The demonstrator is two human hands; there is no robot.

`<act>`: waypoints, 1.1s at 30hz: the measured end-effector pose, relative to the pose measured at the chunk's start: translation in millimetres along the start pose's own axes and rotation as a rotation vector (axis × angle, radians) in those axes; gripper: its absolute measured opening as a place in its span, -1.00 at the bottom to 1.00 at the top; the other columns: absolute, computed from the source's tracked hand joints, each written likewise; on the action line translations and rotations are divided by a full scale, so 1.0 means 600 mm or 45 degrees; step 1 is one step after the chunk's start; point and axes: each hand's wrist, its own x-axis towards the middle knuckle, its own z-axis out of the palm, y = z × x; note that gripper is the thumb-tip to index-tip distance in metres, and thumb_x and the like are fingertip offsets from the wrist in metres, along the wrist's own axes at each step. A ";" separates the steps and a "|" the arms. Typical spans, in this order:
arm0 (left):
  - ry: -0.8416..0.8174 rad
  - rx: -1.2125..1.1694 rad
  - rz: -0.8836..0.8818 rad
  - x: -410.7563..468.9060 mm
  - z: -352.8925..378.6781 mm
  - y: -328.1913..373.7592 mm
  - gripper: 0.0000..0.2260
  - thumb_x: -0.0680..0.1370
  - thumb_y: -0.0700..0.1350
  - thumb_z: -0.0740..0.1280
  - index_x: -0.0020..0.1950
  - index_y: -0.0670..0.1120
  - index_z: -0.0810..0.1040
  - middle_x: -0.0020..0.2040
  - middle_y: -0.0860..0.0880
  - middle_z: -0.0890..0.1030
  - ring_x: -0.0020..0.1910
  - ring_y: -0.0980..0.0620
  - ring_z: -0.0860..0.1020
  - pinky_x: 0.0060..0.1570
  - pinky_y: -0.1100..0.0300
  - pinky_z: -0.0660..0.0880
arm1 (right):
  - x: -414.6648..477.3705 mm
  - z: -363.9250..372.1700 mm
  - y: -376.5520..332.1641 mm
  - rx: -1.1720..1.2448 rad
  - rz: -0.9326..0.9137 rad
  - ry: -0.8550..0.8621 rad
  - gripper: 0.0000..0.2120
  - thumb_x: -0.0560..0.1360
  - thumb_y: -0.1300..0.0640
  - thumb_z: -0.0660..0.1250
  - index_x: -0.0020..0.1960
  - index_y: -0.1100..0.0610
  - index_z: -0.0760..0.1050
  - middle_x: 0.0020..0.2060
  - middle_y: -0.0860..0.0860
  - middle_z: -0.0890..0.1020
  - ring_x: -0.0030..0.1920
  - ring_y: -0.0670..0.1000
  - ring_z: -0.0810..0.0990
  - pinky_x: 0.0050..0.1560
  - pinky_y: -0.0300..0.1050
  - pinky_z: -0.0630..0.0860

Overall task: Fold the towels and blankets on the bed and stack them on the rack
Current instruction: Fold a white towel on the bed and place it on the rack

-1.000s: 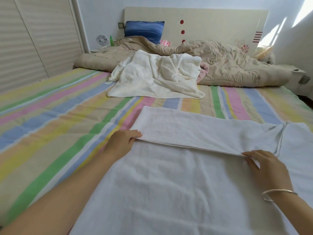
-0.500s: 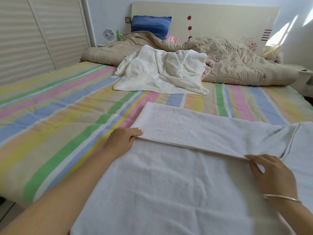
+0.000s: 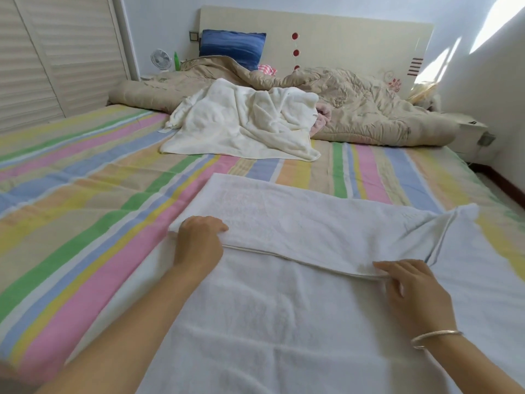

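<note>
A large white towel (image 3: 284, 322) lies spread on the striped bed (image 3: 85, 209), its far part folded back toward me as a flap (image 3: 312, 226). My left hand (image 3: 199, 243) grips the flap's left corner, fingers curled over the edge. My right hand (image 3: 409, 288), a bangle on its wrist, pinches the flap's folded edge near the right end. The flap's right end is bunched and uneven. A crumpled cream towel (image 3: 244, 126) lies farther up the bed. A beige quilt (image 3: 355, 109) is heaped along the headboard. No rack is in view.
A blue pillow (image 3: 233, 49) leans on the headboard (image 3: 341, 32). A small white fan (image 3: 161, 59) and a green bottle (image 3: 176, 60) stand at the back left. Slatted wardrobe doors (image 3: 56, 52) line the left; a white wall (image 3: 497, 81) closes the right.
Both hands have kept hold of the flap's near edge. The left corner now sits over the towel's left edge. The view has shifted slightly.
</note>
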 end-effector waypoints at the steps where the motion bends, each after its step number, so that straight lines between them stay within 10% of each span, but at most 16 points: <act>1: 0.002 -0.066 0.041 -0.004 0.013 0.037 -0.64 0.40 -0.40 0.27 0.05 -0.08 0.69 0.06 -0.02 0.68 0.07 -0.09 0.59 0.18 0.12 0.39 | 0.004 -0.002 0.009 0.005 0.021 0.023 -0.58 0.35 0.39 0.37 0.06 -0.03 0.66 -0.04 -0.11 0.65 0.15 -0.05 0.44 -0.25 -0.13 0.48; 12: -0.203 -0.478 0.593 -0.059 0.201 0.460 -0.78 0.46 -0.17 0.25 0.00 -0.02 0.65 -0.08 0.05 0.64 -0.07 -0.02 0.56 -0.12 0.12 0.51 | 0.098 -0.059 0.239 0.117 0.422 -0.093 -0.57 0.50 0.32 0.21 0.32 0.04 0.45 0.28 0.07 0.46 0.23 0.11 0.46 0.13 0.01 0.44; 20: -0.205 -0.299 0.424 -0.055 0.258 0.537 -0.79 0.49 0.15 0.38 0.02 0.07 0.62 -0.05 0.10 0.58 -0.01 0.06 0.50 -0.10 0.16 0.44 | 0.244 -0.084 0.306 0.268 0.474 -0.237 -0.34 0.48 0.39 0.14 0.52 0.03 0.15 0.45 0.05 0.31 0.40 0.12 0.32 0.36 0.02 0.34; 25: -0.151 -0.255 0.511 -0.052 0.274 0.544 -0.79 0.28 0.00 0.60 -0.19 0.09 0.62 -0.19 0.15 0.54 -0.20 0.09 0.52 -0.29 0.24 0.43 | 0.294 -0.062 0.357 0.357 0.416 -0.263 -0.61 0.51 0.18 0.28 0.33 -0.01 0.43 0.17 0.09 0.55 0.01 -0.01 0.47 0.02 -0.16 0.41; 33: -0.012 0.006 0.720 -0.064 0.273 0.559 -0.81 0.25 -0.11 0.59 -0.29 -0.02 0.59 -0.16 0.05 0.53 -0.17 0.00 0.49 -0.25 0.13 0.42 | 0.188 -0.144 0.425 0.114 0.093 -0.093 -0.91 0.49 0.07 0.40 -0.01 -0.03 0.61 -0.21 -0.13 0.57 -0.03 0.02 0.48 -0.16 -0.09 0.37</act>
